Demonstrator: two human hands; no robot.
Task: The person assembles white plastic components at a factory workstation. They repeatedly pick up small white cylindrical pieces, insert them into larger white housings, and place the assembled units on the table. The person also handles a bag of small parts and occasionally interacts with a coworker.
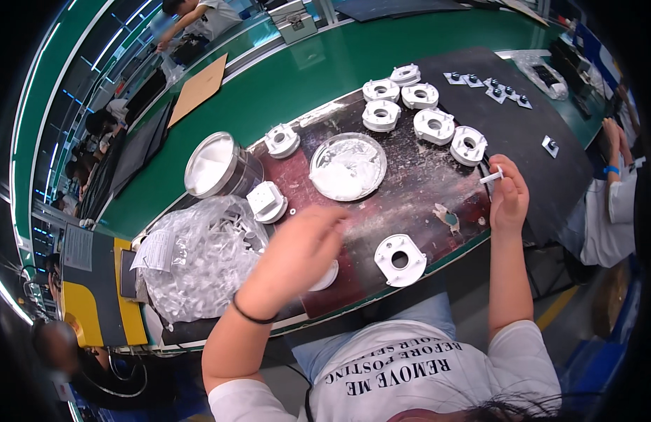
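My right hand [509, 200] is raised at the right of the work mat, its fingers pinching a small white plastic pin with a crosspiece [491, 176]. My left hand [302, 247] hovers over the mat, smeared by motion, its fingertips pointing right. What it holds, if anything, cannot be made out. Beyond it lies a round clear dish [348, 167] with white paste. A white plastic housing with a round hole [410, 271] rests near the front edge, between my hands. A white disc-shaped part [325, 276] is partly hidden under my left hand.
Left of my arm lies a clear bag of white plastic parts [192, 281], with a round tub [216, 169] behind it. Several white housings [434, 126] stand at the back of the mat [410, 190]. Small plates [495, 93] lie on a black sheet. Other people work nearby.
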